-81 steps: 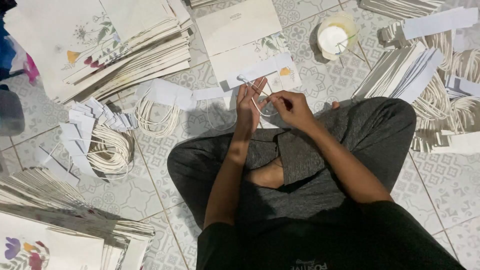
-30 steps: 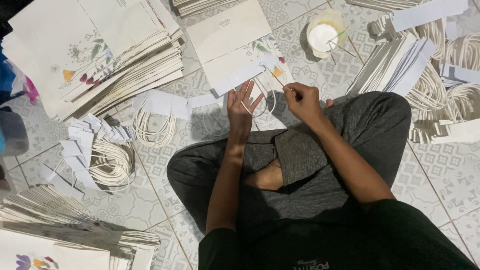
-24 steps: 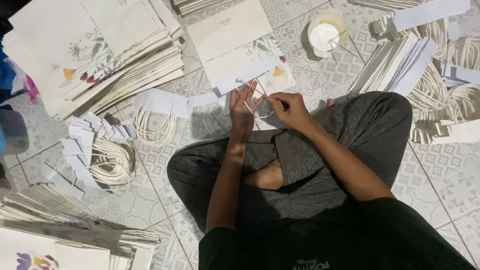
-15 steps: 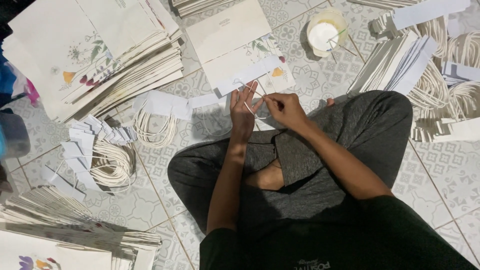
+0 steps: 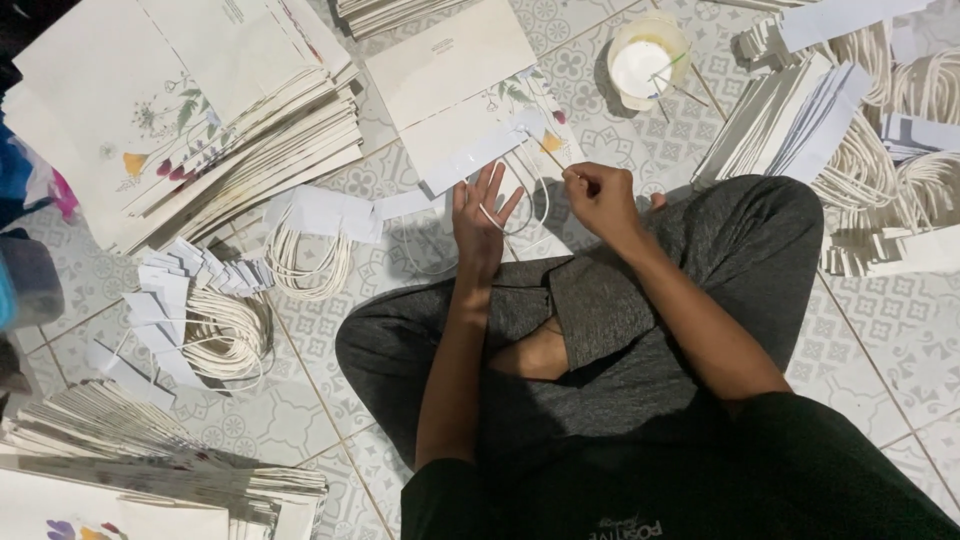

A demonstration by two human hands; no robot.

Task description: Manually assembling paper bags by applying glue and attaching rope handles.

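Person sat cross-legged on the tiled floor (image 5: 880, 330), head view looking down. Left hand (image 5: 480, 215) was raised over the knees, fingers spread apart and pointing up, a thin white cord loop (image 5: 520, 195) running across the palm and fingers. Right hand (image 5: 598, 195) was just beside it, fingers curled together, pinching the other end of the same cord with a thin stick; exact grip hard to tell. Cord hung over a flat white paper bag (image 5: 460, 85) with flower print, lying on the floor just ahead of the hands, a white paper strip (image 5: 480, 155) across it. Round cup of white glue (image 5: 648, 62) stood farther ahead, near the right hand. Pile of flat bags (image 5: 180, 110) lay far left, bundle of cord handles with white tabs (image 5: 215, 320) left of the knee, more stacked pieces (image 5: 790, 120) at right.
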